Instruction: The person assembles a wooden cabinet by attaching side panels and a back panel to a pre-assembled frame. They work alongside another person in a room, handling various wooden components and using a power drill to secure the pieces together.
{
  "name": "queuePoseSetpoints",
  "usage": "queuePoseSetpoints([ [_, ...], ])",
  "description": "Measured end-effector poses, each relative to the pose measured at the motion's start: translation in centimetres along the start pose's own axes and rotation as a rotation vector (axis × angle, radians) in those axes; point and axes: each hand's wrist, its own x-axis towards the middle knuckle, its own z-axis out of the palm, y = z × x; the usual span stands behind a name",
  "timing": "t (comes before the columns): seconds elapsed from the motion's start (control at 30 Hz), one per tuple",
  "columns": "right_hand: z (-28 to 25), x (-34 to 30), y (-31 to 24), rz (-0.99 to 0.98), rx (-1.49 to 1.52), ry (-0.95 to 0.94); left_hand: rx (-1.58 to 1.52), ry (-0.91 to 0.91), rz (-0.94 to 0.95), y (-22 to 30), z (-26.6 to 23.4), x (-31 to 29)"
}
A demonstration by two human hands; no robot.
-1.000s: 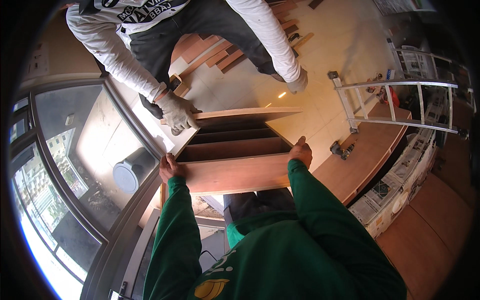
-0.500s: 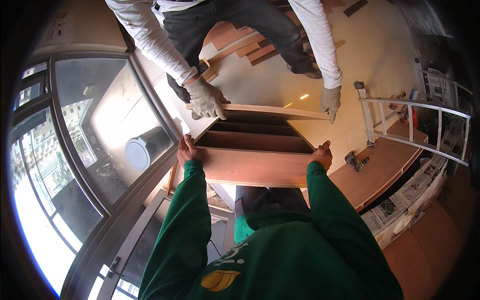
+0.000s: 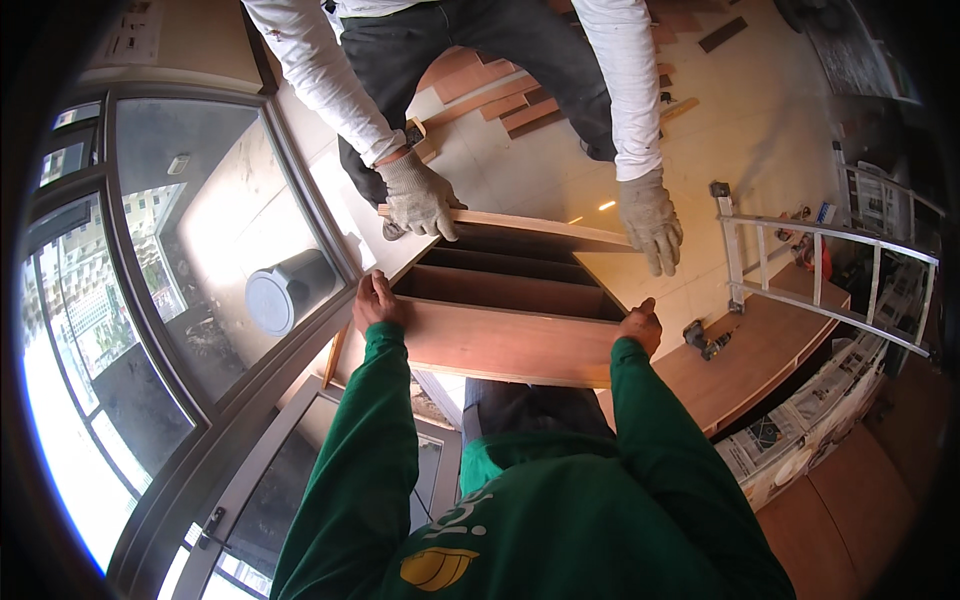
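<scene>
The cabinet (image 3: 505,340) is reddish brown; beyond it are greyish gloves (image 3: 652,222) and white sleeves (image 3: 622,95), before it a green sweatshirt (image 3: 570,520), right of it a silvery ladder (image 3: 822,230).

Ahead of me spreads a pale tiled floor (image 3: 755,115), with reddish-brown boards (image 3: 532,114) strewn over it, a dark strip (image 3: 723,34) lying apart from them, a tan strip (image 3: 681,109) nearer me and a small wooden box (image 3: 426,151), partly hidden. To my right I have a long reddish-brown wooden surface (image 3: 752,360) with a curved outer edge; a cordless drill (image 3: 706,341) lies on it, close to its left edge
</scene>
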Motion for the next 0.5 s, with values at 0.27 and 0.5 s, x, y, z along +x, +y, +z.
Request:
queuePoseSetpoints([
  [0.27,0.18,0.19,-0.14,0.007,-0.026,0.052,-0.023,-0.039,-0.030,0.03,-0.13,0.02],
  [0.5,-0.47,-0.47,-0.75,0.041,0.060,0.034,-0.099,-0.039,-0.013,-0.07,-0.08,0.02],
])
